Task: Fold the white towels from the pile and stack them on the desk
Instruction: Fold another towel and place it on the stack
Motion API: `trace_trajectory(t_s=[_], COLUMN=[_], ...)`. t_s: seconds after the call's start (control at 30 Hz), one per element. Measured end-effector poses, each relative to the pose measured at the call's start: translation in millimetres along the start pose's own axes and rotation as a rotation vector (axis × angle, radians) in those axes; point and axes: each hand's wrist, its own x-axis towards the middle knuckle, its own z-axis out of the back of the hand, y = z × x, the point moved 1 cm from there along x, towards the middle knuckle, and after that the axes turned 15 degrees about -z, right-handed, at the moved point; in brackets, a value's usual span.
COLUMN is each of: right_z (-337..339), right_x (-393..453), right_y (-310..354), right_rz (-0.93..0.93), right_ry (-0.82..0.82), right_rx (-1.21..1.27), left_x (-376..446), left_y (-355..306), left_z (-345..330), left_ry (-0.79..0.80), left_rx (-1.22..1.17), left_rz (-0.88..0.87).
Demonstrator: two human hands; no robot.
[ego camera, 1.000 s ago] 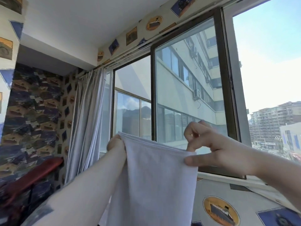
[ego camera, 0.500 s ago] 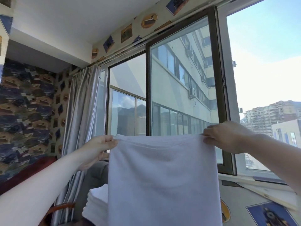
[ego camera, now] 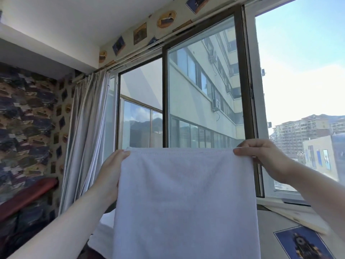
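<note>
Head view: a white towel (ego camera: 186, 199) hangs spread flat in front of the window (ego camera: 201, 94), filling the frame from the centre down to 6 o'clock, its lower edge cut off by the bottom of the picture. Its top hem runs level, stretched between both hands.

The left hand (ego camera: 110, 171), at about 8 o'clock from the centre, grips the towel's upper left corner; its fingers (ego camera: 122, 154) are curled over the hem with the cloth pinched against the palm side, and the bare forearm runs down toward 7 o'clock. The right hand (ego camera: 265, 157), at about 3 o'clock, pinches the upper right corner, its thumb lying along the front of the hem and the other fingers curled behind the cloth, so how they sit on the back cannot be told.

Behind the towel's lower left edge, near 7 o'clock, part of a pile of white towels (ego camera: 104, 232) shows; what it rests on cannot be seen. At 5 o'clock lies a pale worktop (ego camera: 268, 225) bearing a blue picture panel (ego camera: 302, 243), just below the window sill.

A grey curtain (ego camera: 87, 139) hangs at 9 o'clock beside the window, and patterned wallpaper (ego camera: 28, 118) covers the wall farther left. Through the glass stand a pale building (ego camera: 203, 79) and, at 3 o'clock, distant blocks (ego camera: 302, 131) under a bright sky.
</note>
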Motion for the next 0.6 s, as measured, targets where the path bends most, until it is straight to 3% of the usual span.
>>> trace_trajectory(t_s=[0.1,0.2,0.4,0.5,0.6], right_z=[-1.7,0.1,6.0,6.4,11.7], right_x=[-1.4,-1.5,-2.6,0.3,-0.3], right_y=[-12.8,-22.1,-23.5,-20.8,-10.7], right_rz=[-0.073,-0.095,-0.058,0.032,0.078], right_ry=[0.014,-0.03,-0.029,-0.136,-0.184], right_rx=[0.223,0.205,-0.159,-0.482,-0.506], left_x=[0.3,0.6,-8.7,-9.0,-4.8], left_y=[-1.5,1.0,12.0,9.6,-3.0], left_z=[-2.6,0.2,12.0,8.3,8.7], left_ry=[0.059,0.133,0.113,0.141,0.176], left_rx=[-0.08,-0.129,-0.112,-0.065,-0.007], left_rz=[0.055,0.111,0.161,0.08,-0.021])
